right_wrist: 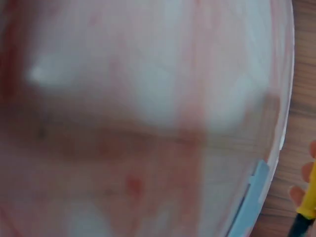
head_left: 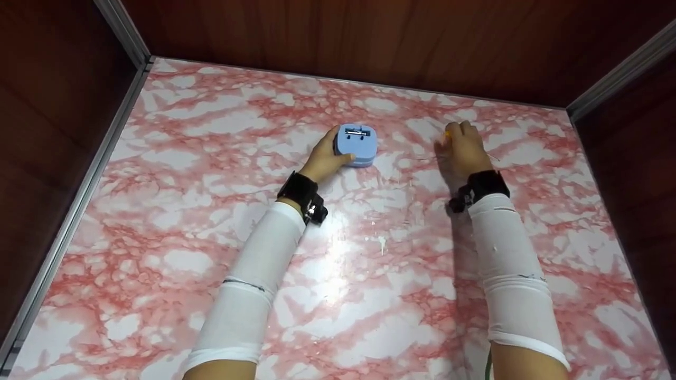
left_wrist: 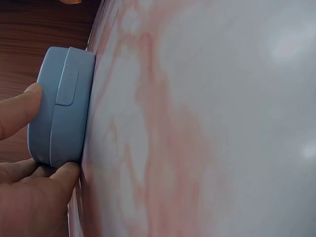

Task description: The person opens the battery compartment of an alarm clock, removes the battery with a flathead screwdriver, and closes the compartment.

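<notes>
My left hand (head_left: 325,158) grips a light blue, rounded-square case (head_left: 364,143). The case has a slot and two dark dots on its upper face. In the left wrist view, the case (left_wrist: 64,106) shows a seam and a raised tab, with the thumb on one face and fingers around its lower end. Off to the right, my right hand (head_left: 467,148) holds a yellow item (head_left: 448,134) that it mostly covers. The right wrist view shows part of it as a yellow handle (right_wrist: 310,197) with a black end, fingers curled behind.
Both hands are over a red-and-white marbled table (head_left: 338,237). Dark wood panels (head_left: 343,42) wall it in at the back and both sides, with metal rails (head_left: 607,68) at the corners. A narrow blue-grey strip (right_wrist: 252,197) lies near the table edge.
</notes>
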The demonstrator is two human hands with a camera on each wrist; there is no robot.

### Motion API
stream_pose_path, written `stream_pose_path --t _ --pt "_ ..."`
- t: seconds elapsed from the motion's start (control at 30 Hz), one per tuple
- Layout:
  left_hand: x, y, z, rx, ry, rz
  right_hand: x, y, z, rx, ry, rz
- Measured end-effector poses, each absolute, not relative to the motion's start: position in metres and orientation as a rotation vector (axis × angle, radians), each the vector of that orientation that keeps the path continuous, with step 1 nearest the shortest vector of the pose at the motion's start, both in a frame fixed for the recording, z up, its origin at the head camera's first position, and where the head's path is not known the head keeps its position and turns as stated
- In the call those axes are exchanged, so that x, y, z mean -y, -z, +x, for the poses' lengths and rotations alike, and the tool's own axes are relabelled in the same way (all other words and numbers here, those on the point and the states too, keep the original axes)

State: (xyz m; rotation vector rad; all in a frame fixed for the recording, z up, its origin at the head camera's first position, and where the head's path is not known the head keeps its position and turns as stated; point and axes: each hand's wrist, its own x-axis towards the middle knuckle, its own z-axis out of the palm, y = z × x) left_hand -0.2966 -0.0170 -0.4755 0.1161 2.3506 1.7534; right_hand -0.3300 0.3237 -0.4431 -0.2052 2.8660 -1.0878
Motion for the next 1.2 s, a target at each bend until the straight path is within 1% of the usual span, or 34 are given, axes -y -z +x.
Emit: stream_pose_path --t 0.1,0.17,0.3,0.47,0.7,0.83,0.93,1.07,1.2 --pt "0.017 0.475 -0.297 -2.352 -1.736 0.119 -0.331 0.45 -0.336 -3.174 0.675 -0.574" --pt "0.018 0.474 -0.296 -2.359 -1.73 0.122 -0.33 0.45 -0.339 -3.211 0.696 -0.616" --pt "0.018 0.474 -0.296 -2.357 -1.74 0.119 -0.323 0.446 -0.339 -3.197 0.76 -0.611" --pt "0.018 0.476 -0.296 -2.342 -1.766 0.126 -0.314 0.441 -0.337 -3.172 0.713 -0.597" --pt "0.018 0.475 -0.295 -2.339 -1.766 0.135 -0.3 0.435 -0.336 -3.252 0.746 -0.636" --pt "0.018 0.473 -0.294 -2.334 -1.785 0.131 -0.292 0.428 -0.334 -3.319 0.876 -0.67" --pt "0.017 0.472 -0.294 -2.325 -1.796 0.135 -0.286 0.423 -0.333 -3.341 1.055 -0.638" --pt "0.017 0.474 -0.296 -2.357 -1.747 0.127 -0.276 0.416 -0.332 -3.265 1.425 -0.581" --pt "0.016 0.475 -0.296 -2.386 -1.721 0.118 -0.262 0.41 -0.331 -3.025 1.885 -0.562"
